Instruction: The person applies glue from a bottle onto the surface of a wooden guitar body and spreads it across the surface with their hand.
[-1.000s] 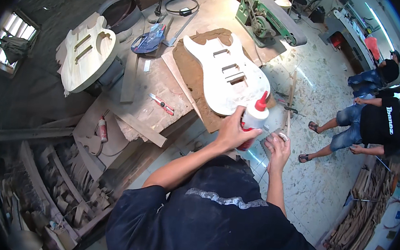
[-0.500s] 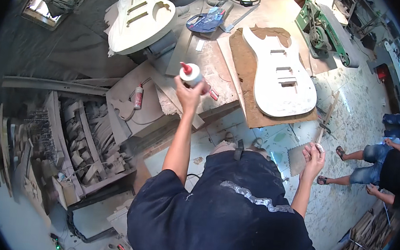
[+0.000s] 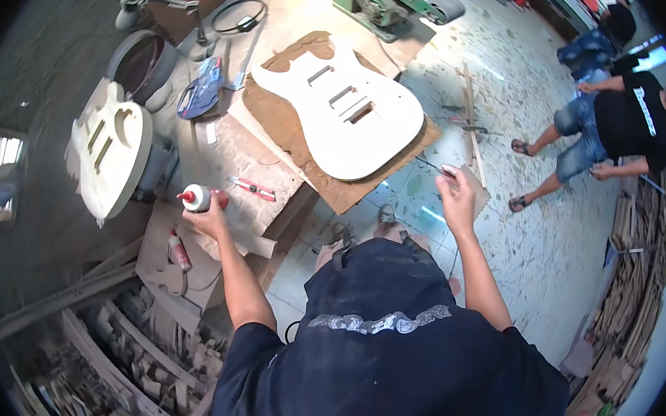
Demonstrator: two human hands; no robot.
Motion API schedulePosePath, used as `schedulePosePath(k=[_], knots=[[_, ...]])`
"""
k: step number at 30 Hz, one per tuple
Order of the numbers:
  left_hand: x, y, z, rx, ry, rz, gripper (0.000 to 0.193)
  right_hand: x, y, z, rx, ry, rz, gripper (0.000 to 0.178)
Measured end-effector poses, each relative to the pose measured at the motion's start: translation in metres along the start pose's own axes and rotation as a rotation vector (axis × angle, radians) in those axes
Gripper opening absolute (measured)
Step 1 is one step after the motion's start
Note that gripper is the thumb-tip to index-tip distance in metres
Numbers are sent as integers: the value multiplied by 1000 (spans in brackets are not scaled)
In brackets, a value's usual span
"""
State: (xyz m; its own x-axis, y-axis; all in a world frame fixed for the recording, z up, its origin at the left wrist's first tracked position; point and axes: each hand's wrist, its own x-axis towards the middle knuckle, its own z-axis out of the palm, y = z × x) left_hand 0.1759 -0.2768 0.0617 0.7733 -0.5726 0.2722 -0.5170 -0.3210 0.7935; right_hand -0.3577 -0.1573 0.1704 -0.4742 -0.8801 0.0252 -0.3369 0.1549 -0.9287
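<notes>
My left hand [image 3: 207, 221] is closed around a white squeeze bottle [image 3: 198, 197] with a red nozzle, tilted at the bench's left edge. My right hand [image 3: 460, 199] is raised beyond the bench's right side, fingers bent together; what they hold, if anything, is too small to make out. Between my hands a pale, unpainted electric guitar body [image 3: 383, 129] lies flat on a brown, ragged-edged mat [image 3: 347, 199], its routed pockets facing up. A red utility knife [image 3: 253, 189] rests on the workbench [image 3: 239, 151] near the bottle.
Another guitar body [image 3: 125, 162] stands at the left. A blue package [image 3: 203, 90], a caliper [image 3: 244, 65] and a desk lamp [image 3: 161, 0] are farther back. A green belt sander [image 3: 382, 6] is at the far edge. A red bottle [image 3: 179, 252] lies lower left. A person [image 3: 634, 115] stands right.
The view has turned to the right, so the bench appears farther left. The bottle stays in my left hand, now tilted more to the side. My right hand has come up closer to the guitar body.
</notes>
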Motion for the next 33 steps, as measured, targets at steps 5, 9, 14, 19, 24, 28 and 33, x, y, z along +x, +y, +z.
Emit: schedulePosePath(k=[5,9,14,19,24,28,33], knots=[[5,-5,-2,22,-8,-30,87,-6,-16,17,-252,-31,-173,40],[0,-6,-4,-74,-64,-63,76,-8,-15,35,-460,-80,-246,50],[-1,-23,-10,-190,-106,-109,71,8,-2,67,-699,-205,-332,67],[-18,-22,-25,-208,-138,-146,76,49,24,62,-807,-236,-318,70],[-33,-26,-55,-99,-154,-146,78,61,28,62,-872,-303,-392,69],[-36,-30,-65,-66,-152,-110,77,57,27,68,-832,-315,-390,70],[-50,-31,-70,-169,-149,-196,75,44,21,71,-879,-376,-481,69]])
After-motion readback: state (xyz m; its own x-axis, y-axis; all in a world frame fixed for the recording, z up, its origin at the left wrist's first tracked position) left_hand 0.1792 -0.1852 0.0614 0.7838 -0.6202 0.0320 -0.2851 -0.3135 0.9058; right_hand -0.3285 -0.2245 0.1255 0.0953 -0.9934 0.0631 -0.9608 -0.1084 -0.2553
